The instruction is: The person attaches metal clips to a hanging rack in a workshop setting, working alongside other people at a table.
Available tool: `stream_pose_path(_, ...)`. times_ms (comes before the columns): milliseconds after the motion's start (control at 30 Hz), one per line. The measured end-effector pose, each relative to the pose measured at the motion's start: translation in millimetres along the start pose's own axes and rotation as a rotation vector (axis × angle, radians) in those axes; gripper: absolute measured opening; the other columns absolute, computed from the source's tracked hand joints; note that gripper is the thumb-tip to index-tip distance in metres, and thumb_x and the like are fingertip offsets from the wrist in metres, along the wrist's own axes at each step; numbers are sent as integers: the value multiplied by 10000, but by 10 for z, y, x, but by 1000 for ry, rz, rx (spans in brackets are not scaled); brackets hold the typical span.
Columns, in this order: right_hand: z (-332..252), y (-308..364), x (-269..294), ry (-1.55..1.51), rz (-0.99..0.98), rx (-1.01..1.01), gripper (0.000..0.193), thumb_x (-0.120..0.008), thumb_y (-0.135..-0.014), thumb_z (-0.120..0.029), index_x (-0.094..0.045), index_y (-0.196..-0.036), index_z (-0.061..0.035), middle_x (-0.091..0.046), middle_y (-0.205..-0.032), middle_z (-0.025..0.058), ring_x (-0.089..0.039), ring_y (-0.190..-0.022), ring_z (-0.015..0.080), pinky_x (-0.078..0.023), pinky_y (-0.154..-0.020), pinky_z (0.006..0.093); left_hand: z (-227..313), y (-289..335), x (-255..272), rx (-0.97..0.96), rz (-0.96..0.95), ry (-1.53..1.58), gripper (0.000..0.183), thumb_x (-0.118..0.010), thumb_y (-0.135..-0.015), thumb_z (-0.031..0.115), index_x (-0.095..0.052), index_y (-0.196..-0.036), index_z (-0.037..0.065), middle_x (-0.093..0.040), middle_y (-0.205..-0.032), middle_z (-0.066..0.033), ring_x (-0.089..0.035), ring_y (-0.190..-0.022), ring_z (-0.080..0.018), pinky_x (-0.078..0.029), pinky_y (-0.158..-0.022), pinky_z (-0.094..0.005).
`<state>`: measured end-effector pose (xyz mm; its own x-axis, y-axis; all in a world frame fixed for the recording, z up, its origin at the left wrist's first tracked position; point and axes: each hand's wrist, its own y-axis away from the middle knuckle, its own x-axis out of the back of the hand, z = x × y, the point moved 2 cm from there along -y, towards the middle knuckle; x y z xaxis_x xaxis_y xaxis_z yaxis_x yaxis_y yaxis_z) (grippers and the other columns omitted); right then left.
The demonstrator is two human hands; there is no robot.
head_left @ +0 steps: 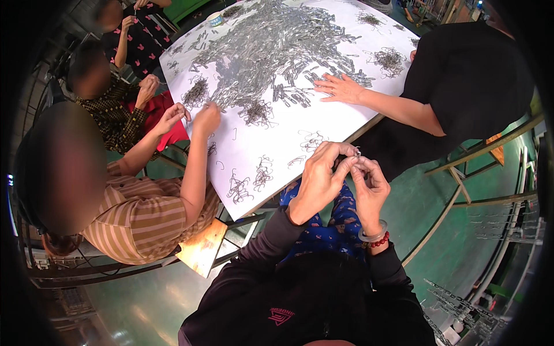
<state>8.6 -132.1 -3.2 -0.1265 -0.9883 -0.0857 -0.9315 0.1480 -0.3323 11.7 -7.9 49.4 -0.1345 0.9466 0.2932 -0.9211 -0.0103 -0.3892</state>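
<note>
White tabletop (329, 120) is brightly lit; surroundings are dim. Glare shows on the wooden seat (203, 249) and green floor (167, 297). Fisheye distortion bends straight edges toward a black rim. Heads (66, 161) at left are blurred.

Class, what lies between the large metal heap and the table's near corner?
In the head view: piles of dark wire hooks, with white tabletop showing between them.

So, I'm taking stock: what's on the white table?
A heap of metal pieces, smaller piles of dark hooks, a tub and a co-worker's spread hand. The heap's lower layers and the tabletop under it are covered.
</note>
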Motion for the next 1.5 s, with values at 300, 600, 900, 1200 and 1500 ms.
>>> stream_pose_path(300,-35,80,31,130,-27,106,221,-638,-777,78,-630,-987,10,-600,-828,57,-495,-723,123,-421,-657,218,50,71,-74,37,75,182,73,-587,-861,21,-562,-915,-22,-661,-920,-126,-649,-842,-186,-510,-736,-295)
stream_pose_path(600,214,-371,411,49,-37,-68,265,-535,-902,-50,-572,-1151,31,-642,-953,70,-557,-802,91,-448,-671,216,62,83,-99,-118,102,158,69,-587,-858,-6,-551,-916,-17,-655,-909,-112,-614,-757,-122,-485,-647,-245)
stream_pose_path(900,1479,-1669,87,845,-543,-75,258,-592,-841,-184,-617,-916,62,-630,-764,239,-596,-702,420,-481,-656,424,-47,219,-242,-151,-56,238,86,-626,-815,-2,-560,-871,-5,-638,-880,-116,-618,-842,-241,-475,-761,-334)
stream_pose_path(1200,1832,-2236,-740,1142,-391,652,253,-533,-711,95,-595,-952,49,-602,-947,252,-589,-866,423,-515,-734,435,-266,332,-292,-153,-133,337,123,-635,-795,-39,-561,-885,0,-643,-873,-126,-615,-851,-241,-483,-756,-331)
stream_pose_path(1500,1534,-2031,-702,1127,-647,312,118,-567,-670,75,-621,-775,64,-632,-777,231,-650,-756,328,-533,-691,387,-332,261,-272,-115,-84,318,135,-622,-800,-62,-539,-887,-1,-635,-859,-138,-615,-845,-231,-486,-748,-326)
